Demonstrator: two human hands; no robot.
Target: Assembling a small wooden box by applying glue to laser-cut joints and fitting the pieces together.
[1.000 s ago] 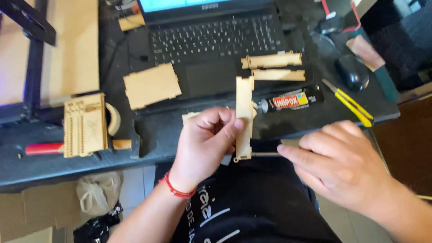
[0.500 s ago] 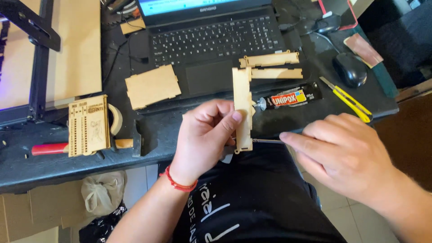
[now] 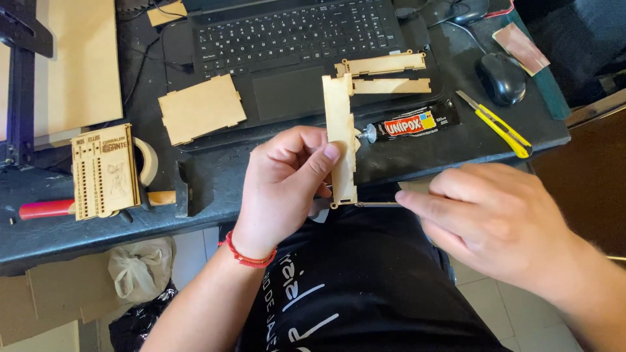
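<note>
Hands first: our left hand pinches a long wooden strip upright, long axis running away from us, just off the table's near edge. Our right hand grips a thin stick lying crosswise — its tip touching the strip's lower end. Beyond, near the right edge, lie a black glue tube with a red-and-yellow label and a yellow cutter.

Soft even daylight, faint shadows, slight sheen on the dark desk, sharp focus, no obvious blur
</note>
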